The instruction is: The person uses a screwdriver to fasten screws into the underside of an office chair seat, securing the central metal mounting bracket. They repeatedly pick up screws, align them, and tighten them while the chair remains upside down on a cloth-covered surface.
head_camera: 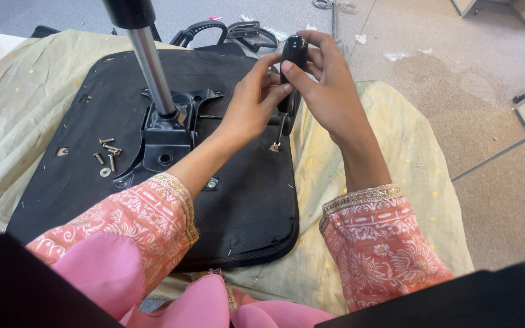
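Black screwdriver (291,73) stands upright at the seat base's (226,206) edge; my right hand (326,85) wraps its handle, left hand (253,100) pinches lower. Rigid, light, probably best gripped at the handle.

Shiny steel gas-lift column (151,64) cut off by top edge. Black-handled screwdriver (293,54) shaft mostly hidden behind left hand (251,103); tip too small to tell. Black plastic armrest parts (226,33) half hidden behind seat.

light: bright, even | shadows: soft | focus: sharp, bottom corners blurred dark
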